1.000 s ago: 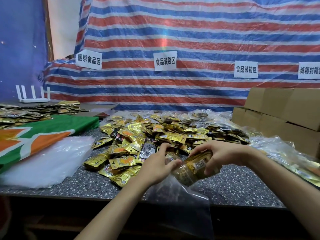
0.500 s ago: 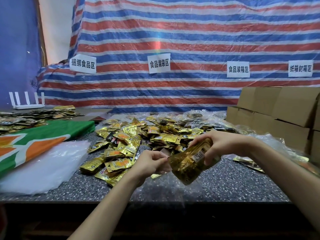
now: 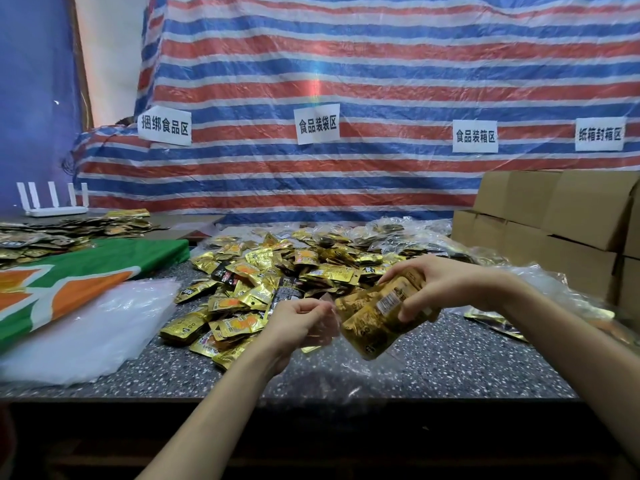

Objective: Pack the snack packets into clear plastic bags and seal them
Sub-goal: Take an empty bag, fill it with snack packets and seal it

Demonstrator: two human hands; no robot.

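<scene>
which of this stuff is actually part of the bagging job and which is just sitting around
In the job: left hand pinching the clear bag; right hand gripping a packet bundle; loose packet pile; spare bag stack.
Lying about: router; green and orange cloth; cardboard boxes.

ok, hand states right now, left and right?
Left hand: closed, pinching the clear plastic bag.
Right hand: closed, gripping a stack of gold snack packets.

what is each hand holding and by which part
The right hand grips a stack of gold snack packets by its upper end; the left hand pinches the clear plastic bag at its top edge.
</scene>
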